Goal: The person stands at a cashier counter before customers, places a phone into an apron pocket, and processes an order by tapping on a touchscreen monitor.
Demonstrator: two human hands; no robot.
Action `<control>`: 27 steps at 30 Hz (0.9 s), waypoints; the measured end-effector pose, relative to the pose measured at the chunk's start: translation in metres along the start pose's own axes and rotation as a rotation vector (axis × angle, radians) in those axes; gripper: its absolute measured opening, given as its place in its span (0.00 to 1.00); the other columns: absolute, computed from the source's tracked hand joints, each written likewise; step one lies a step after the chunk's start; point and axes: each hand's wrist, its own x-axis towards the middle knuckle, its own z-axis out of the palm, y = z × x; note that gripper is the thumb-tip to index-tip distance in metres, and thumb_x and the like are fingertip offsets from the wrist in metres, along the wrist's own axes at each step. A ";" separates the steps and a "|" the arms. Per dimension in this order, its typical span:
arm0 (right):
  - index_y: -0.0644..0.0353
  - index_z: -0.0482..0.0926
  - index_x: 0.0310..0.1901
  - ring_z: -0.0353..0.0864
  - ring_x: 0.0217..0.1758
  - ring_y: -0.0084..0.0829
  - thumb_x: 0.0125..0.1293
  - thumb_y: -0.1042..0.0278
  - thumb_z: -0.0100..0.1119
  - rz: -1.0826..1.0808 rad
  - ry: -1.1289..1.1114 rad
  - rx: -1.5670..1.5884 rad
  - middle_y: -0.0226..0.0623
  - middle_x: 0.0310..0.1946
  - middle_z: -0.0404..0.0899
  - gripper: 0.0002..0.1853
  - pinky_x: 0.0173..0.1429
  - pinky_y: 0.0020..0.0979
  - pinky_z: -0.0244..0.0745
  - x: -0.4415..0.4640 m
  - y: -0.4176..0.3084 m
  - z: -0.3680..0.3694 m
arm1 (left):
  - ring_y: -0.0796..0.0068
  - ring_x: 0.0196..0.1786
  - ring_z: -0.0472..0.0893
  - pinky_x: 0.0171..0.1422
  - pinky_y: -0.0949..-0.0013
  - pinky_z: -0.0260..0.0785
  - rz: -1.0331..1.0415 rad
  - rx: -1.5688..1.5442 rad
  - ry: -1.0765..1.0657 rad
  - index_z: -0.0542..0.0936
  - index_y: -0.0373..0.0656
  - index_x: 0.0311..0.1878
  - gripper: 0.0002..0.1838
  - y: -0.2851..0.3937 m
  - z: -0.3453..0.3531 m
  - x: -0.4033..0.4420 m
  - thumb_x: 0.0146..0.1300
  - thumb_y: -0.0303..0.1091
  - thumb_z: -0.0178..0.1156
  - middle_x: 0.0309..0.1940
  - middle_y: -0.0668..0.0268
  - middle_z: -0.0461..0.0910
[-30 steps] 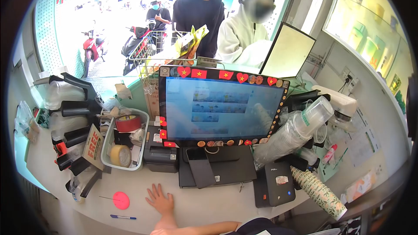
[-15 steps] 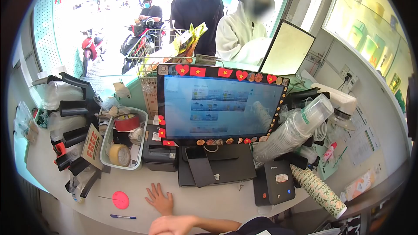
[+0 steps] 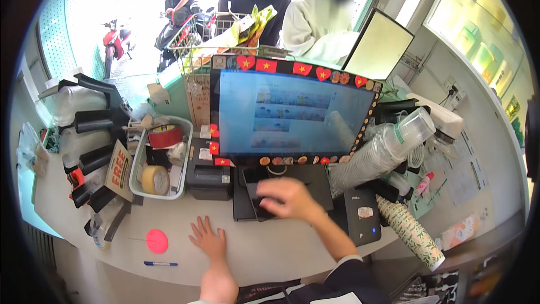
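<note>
My left hand (image 3: 208,239) lies flat on the counter (image 3: 247,259) with its fingers spread, holding nothing. A pink disc with a thin spike (image 3: 157,241) and a blue pen (image 3: 161,263) lie to its left. My right hand (image 3: 288,198) reaches over the black cash drawer (image 3: 315,186) below the monitor (image 3: 298,115). Its fingers are loosely bent, the thumb apart from them, with nothing visible in the grip. Just beside its fingertips, partly covered by the hand, is a dark smartphone (image 3: 251,183); whether they touch cannot be made out.
A basket (image 3: 187,188) with tape rolls stands left of a black printer (image 3: 209,180). Black cup holders (image 3: 101,118) line the left side. Stacked plastic cups (image 3: 382,149), a small black device (image 3: 361,219) and patterned paper cups (image 3: 410,231) are at right. Two people stand beyond the counter.
My right hand has moved from the counter's front edge up and forward to the smartphone. My left hand stays flat on the counter. The view has tilted down slightly.
</note>
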 end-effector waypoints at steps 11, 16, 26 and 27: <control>0.60 0.74 0.49 0.79 0.47 0.38 0.49 0.72 0.65 0.170 0.356 -0.219 0.46 0.63 0.63 0.22 0.42 0.30 0.76 0.010 0.032 -0.072 | 0.59 0.72 0.48 0.71 0.42 0.33 -0.025 0.037 -0.063 0.64 0.56 0.64 0.33 0.003 -0.007 0.002 0.50 0.45 0.52 0.68 0.70 0.55; 0.60 0.79 0.39 0.79 0.47 0.34 0.53 0.69 0.63 0.116 0.020 -0.243 0.35 0.56 0.73 0.11 0.45 0.27 0.75 -0.007 0.042 -0.057 | 0.59 0.72 0.48 0.70 0.42 0.33 -0.019 0.054 -0.062 0.64 0.55 0.64 0.33 0.003 -0.006 0.002 0.50 0.45 0.52 0.69 0.70 0.54; 0.59 0.78 0.43 0.79 0.47 0.34 0.51 0.72 0.64 0.103 0.133 -0.221 0.41 0.62 0.65 0.15 0.42 0.27 0.76 -0.006 0.053 -0.056 | 0.59 0.72 0.47 0.70 0.42 0.33 -0.023 0.066 -0.071 0.64 0.55 0.64 0.32 0.005 -0.005 0.003 0.51 0.44 0.51 0.69 0.69 0.54; 0.59 0.78 0.44 0.79 0.49 0.35 0.51 0.72 0.64 0.168 0.072 -0.181 0.42 0.63 0.64 0.16 0.43 0.28 0.76 -0.010 0.057 -0.055 | 0.59 0.72 0.47 0.70 0.42 0.33 -0.025 0.068 -0.077 0.64 0.55 0.64 0.33 0.005 -0.006 0.003 0.51 0.44 0.51 0.69 0.70 0.54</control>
